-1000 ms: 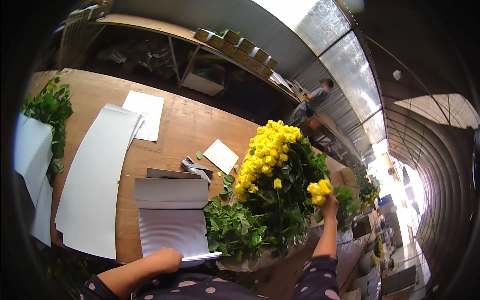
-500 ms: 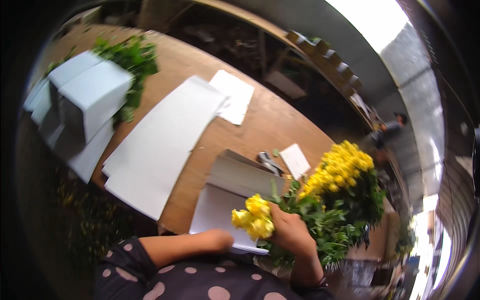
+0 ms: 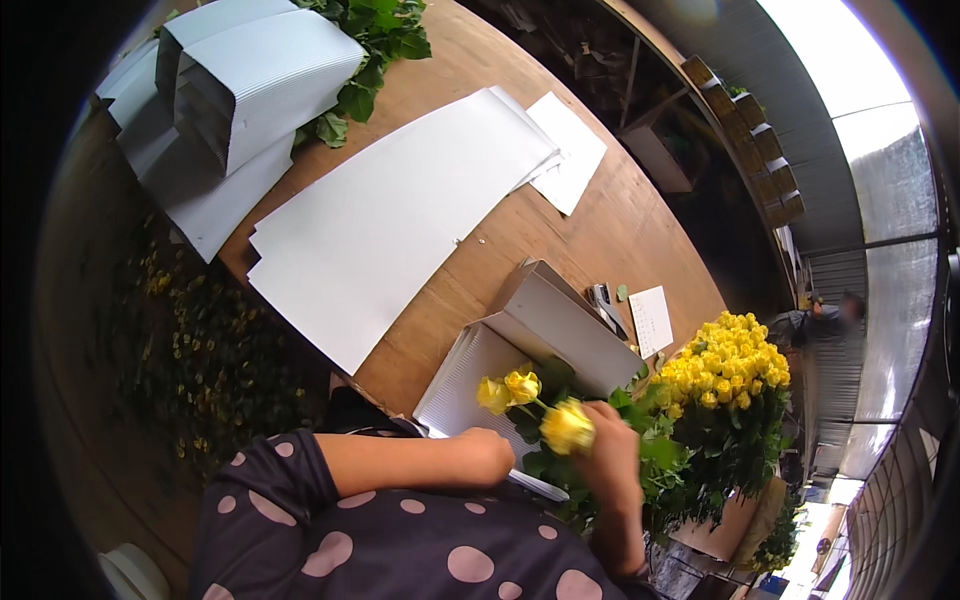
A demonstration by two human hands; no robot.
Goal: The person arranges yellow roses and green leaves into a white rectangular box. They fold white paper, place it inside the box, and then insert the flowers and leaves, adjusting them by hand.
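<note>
Blurred by motion, my right hand [image 3: 610, 445] is closed round the top of a yellow rose [image 3: 567, 427], right of centre near my body. Two more yellow roses [image 3: 522, 385] lie just left of it, over a white corrugated cardboard sheet [image 3: 470, 375]. My left forearm crosses in front of my body; its rounded end [image 3: 485, 458] rests by the near edge of that sheet, and no fingers show there. Leafy green stems [image 3: 645, 425] spread under and beside my right hand. A folded cardboard piece [image 3: 565, 325] stands upright beyond the roses.
A large bunch of yellow roses [image 3: 730, 365] stands at the right. White cardboard sheets [image 3: 400, 215] lie stacked mid-table, with folded wrappers [image 3: 270, 75] and foliage [image 3: 375, 50] at the far left. A stapler [image 3: 608, 308] and a small card [image 3: 651, 320] lie near the right edge.
The roses near my right hand were grouped together; now one sits apart by the hand and two lie to its left. The whole view has shifted.
</note>
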